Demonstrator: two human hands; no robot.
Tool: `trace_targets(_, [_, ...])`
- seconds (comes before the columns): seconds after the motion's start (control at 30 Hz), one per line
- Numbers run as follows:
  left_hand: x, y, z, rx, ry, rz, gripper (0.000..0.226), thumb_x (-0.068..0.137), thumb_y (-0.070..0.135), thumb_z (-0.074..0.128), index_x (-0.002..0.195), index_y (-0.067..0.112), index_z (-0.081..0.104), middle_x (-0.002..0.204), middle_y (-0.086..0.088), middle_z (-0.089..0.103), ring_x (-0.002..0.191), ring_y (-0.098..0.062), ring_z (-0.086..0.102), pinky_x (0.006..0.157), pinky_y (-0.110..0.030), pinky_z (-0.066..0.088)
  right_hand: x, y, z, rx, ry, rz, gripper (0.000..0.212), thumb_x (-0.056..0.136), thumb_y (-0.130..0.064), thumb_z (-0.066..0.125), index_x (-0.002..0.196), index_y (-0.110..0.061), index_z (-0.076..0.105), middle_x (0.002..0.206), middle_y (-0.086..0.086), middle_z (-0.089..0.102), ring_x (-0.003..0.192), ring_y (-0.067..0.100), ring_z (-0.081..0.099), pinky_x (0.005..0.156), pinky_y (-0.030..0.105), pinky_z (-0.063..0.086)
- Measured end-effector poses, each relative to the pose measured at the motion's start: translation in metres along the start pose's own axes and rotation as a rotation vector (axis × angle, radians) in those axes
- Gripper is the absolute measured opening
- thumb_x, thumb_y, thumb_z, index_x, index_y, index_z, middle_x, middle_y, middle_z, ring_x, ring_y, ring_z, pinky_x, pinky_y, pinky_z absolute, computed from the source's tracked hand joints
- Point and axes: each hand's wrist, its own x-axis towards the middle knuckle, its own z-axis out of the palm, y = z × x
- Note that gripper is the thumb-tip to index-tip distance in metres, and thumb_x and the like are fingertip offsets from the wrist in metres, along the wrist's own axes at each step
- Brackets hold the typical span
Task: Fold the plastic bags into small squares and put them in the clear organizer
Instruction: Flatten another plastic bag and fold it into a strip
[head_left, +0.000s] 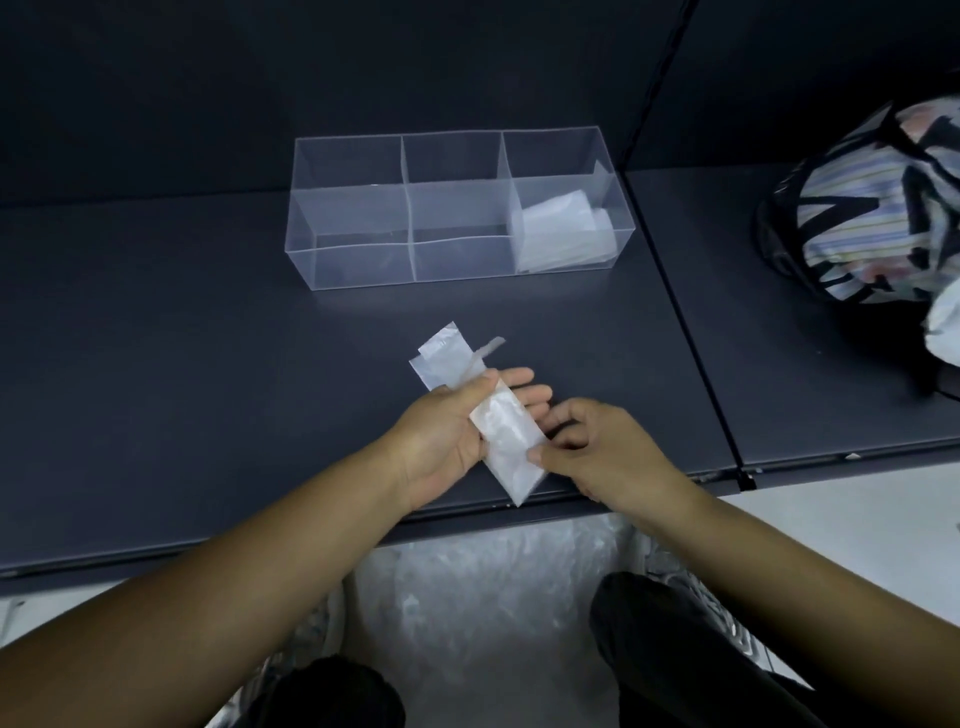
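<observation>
A dark grey shelf (208, 364) fills the view, with a dark wall behind it and a seam that splits off a second panel on the right. Below its front edge sits one bin of crumpled clear plastic (488, 597), between the person's two knees in dark trousers.

One clear organizer (358, 270) stands at the back of the shelf, divided into six compartments, three across and two deep. Folded bags (563, 228) lie in its right-hand end; how many are there cannot be told, and the other compartments look bare. On the right panel, well apart from it, rests one bulging striped bundle (872, 208) wrapped in black netting, with a scrap of white plastic (943, 322) just beside it.

Both bare forearms reach in from below, and the two hands meet near the front edge of the shelf. One plastic bag (504, 431), folded into a long narrow strip, runs slantwise between them, its far end sticking out past the left hand towards the organizer. The left hand (447, 426) grasps it: the thumb is laid over the top and the four fingers are stretched nearly straight beneath. The right hand (597, 447) pinches the strip's right edge between its thumb and its curled fingers.
</observation>
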Motion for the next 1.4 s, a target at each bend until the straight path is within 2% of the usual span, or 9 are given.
trace_targets(0.27, [0.024, 0.043, -0.036, 0.290, 0.355, 0.165, 0.029, 0.102, 0.021, 0.044, 0.118, 0.003, 0.059, 0.111, -0.012, 0.071, 0.092, -0.016, 0.071, 0.076, -0.025, 0.057, -0.002, 0.004, 0.003, -0.091, 0.071, -0.017, 0.018, 0.083, -0.007, 0.070, 0.089, -0.012, 0.053, 0.069, 0.011, 0.067, 0.037, 0.008, 0.049, 0.042, 0.017, 0.040])
trace_targets(0.4, [0.011, 0.048, -0.039, 0.752, 0.605, 0.648, 0.028, 0.100, 0.014, 0.047, 0.125, 0.008, 0.059, 0.113, -0.005, 0.067, 0.100, -0.009, 0.064, 0.091, -0.017, 0.048, -0.004, 0.006, 0.002, -0.076, 0.065, -0.018, 0.016, 0.084, -0.008, 0.069, 0.088, -0.011, 0.054, 0.060, 0.010, 0.064, 0.039, 0.009, 0.050, 0.039, 0.015, 0.036])
trace_targets(0.5, [-0.021, 0.005, -0.027, 1.355, 0.341, 0.920, 0.030, 0.092, 0.017, 0.056, 0.121, 0.010, 0.063, 0.118, -0.001, 0.065, 0.109, -0.010, 0.056, 0.098, -0.014, 0.038, -0.004, 0.004, 0.002, -0.013, 0.058, 0.024, 0.016, 0.084, -0.007, 0.069, 0.091, -0.007, 0.054, 0.052, 0.000, 0.061, 0.037, 0.008, 0.049, 0.037, 0.015, 0.034])
trace_targets(0.6, [-0.040, -0.038, -0.022, 1.709, 0.023, 0.750, 0.064, 0.087, 0.050, 0.055, 0.137, 0.012, 0.049, 0.139, -0.001, 0.051, 0.129, -0.013, 0.041, 0.110, -0.018, 0.026, -0.005, 0.000, 0.002, 0.027, 0.069, 0.056, 0.017, 0.084, -0.007, 0.069, 0.094, -0.004, 0.056, 0.049, -0.003, 0.058, 0.037, 0.009, 0.048, 0.037, 0.016, 0.034])
trace_targets(0.67, [-0.040, -0.049, -0.023, 1.804, 0.030, 0.746, 0.075, 0.082, 0.055, 0.059, 0.138, 0.007, 0.048, 0.141, -0.005, 0.049, 0.133, -0.019, 0.043, 0.111, -0.028, 0.031, -0.006, -0.004, 0.001, 0.063, 0.055, 0.112, 0.017, 0.085, -0.011, 0.069, 0.096, -0.007, 0.057, 0.051, -0.003, 0.057, 0.039, 0.007, 0.047, 0.039, 0.017, 0.035])
trace_targets(0.9, [-0.036, -0.039, -0.023, 1.595, 0.187, 0.906, 0.031, 0.089, 0.024, 0.059, 0.113, 0.008, 0.070, 0.107, -0.002, 0.072, 0.097, -0.019, 0.066, 0.085, -0.028, 0.053, -0.019, -0.026, -0.014, 0.376, 0.006, 0.179, 0.005, 0.088, -0.012, 0.065, 0.092, -0.010, 0.064, 0.068, 0.004, 0.060, 0.042, 0.012, 0.049, 0.037, 0.020, 0.034])
trace_targets(1.13, [-0.031, -0.021, -0.024, 1.258, 0.275, 0.635, 0.039, 0.097, 0.040, 0.044, 0.083, 0.010, 0.066, 0.057, -0.005, 0.046, 0.053, -0.010, 0.042, 0.053, -0.039, 0.041, -0.004, -0.027, -0.031, -0.231, -0.154, -0.282, 0.064, 0.073, -0.016, 0.081, 0.124, -0.042, 0.054, 0.119, -0.024, 0.052, 0.089, -0.006, 0.052, 0.074, 0.008, 0.042])
trace_targets(1.3, [-0.024, -0.014, -0.024, 1.092, 0.308, 0.505, 0.043, 0.097, 0.035, 0.049, 0.076, -0.001, 0.060, 0.067, -0.022, 0.056, 0.060, -0.013, 0.046, 0.062, -0.045, 0.046, 0.028, -0.018, -0.007, -0.151, -0.099, -0.305, 0.017, 0.079, -0.005, 0.075, 0.091, -0.015, 0.069, 0.071, -0.014, 0.062, 0.065, 0.001, 0.053, 0.067, 0.014, 0.042])
trace_targets(1.4, [-0.014, -0.005, -0.023, 0.928, 0.386, 0.383, 0.037, 0.098, 0.021, 0.052, 0.085, -0.012, 0.062, 0.085, -0.030, 0.065, 0.069, -0.020, 0.063, 0.073, -0.042, 0.056, 0.042, -0.017, 0.001, -0.123, 0.042, -0.245, 0.011, 0.081, -0.011, 0.074, 0.073, -0.017, 0.069, 0.064, -0.011, 0.068, 0.059, -0.005, 0.058, 0.065, 0.010, 0.043])
